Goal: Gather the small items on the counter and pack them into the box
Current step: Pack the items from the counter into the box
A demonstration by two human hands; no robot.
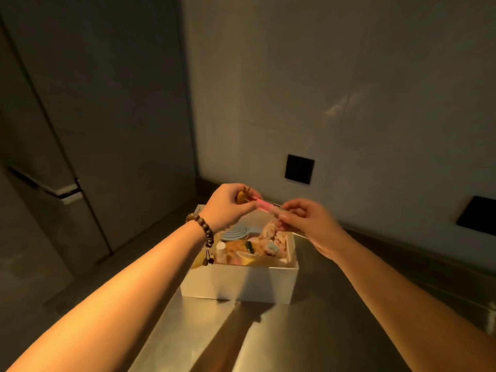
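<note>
So both my hands are up over the white box (239, 284) right now, which sits on the steel counter (335, 318) close to the back wall. My left hand (228, 208) has its fingers curled round a small yellowish-brown thing (241, 197), can't really tell what it is since most of it is tucked behind my fingers. Same hand's fingertips are also pinching one end of a thin pink stick-like item (265, 205), and my right hand (308, 224) pinches the other end, so it's stretched level between the two hands just above the far side of the box. It's blurry, so no idea if it's a tube or a pen or whatever.

Beaded wooden bracelet (204, 226) on my left wrist, with a little tassel hanging down over the box's left edge.

The box is already pretty full. There's a round pale blue ribbed thing (236, 232) toward the back left, a small white bottle (221, 251) standing near the left side, and a jumble of pinkish and cream bits (273, 237) on the right that I can't make out individually.

On the wall behind, two dark square plates (299, 169), one near the box and another further right. Tall grey cabinet doors (94, 116) on the left
</note>
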